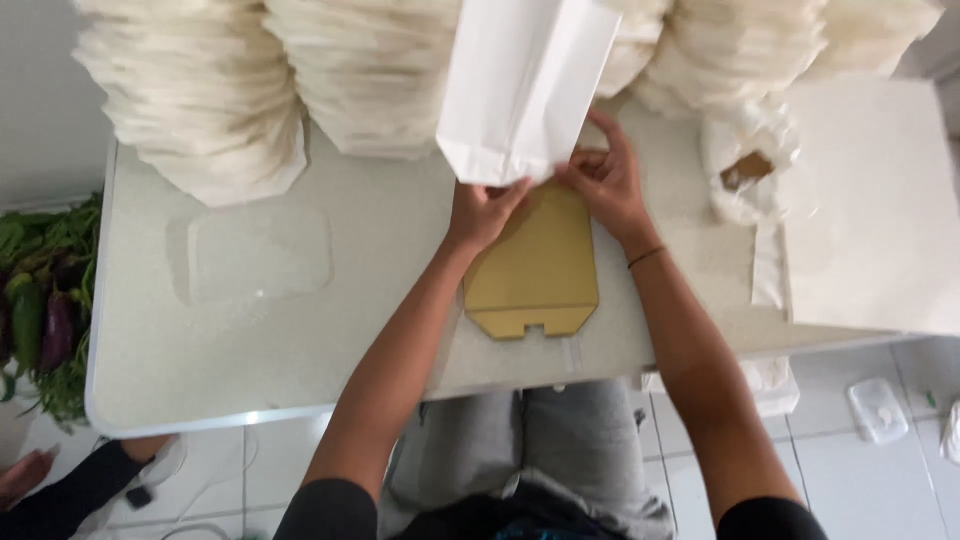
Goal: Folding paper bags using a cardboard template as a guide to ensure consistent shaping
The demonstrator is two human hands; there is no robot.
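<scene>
The white paper bag stands up over the tabletop, its top cut off by the frame and its lower edge pinched by both hands, left hand and right hand. Their fingertips are partly hidden behind it. Beneath lies a flat gold card, with cream stacks of bags behind.

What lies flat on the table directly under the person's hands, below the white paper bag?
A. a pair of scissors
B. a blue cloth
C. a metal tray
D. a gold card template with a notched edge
D: a gold card template lies flat on the table, beneath both hands gripping the white paper bag.
</scene>
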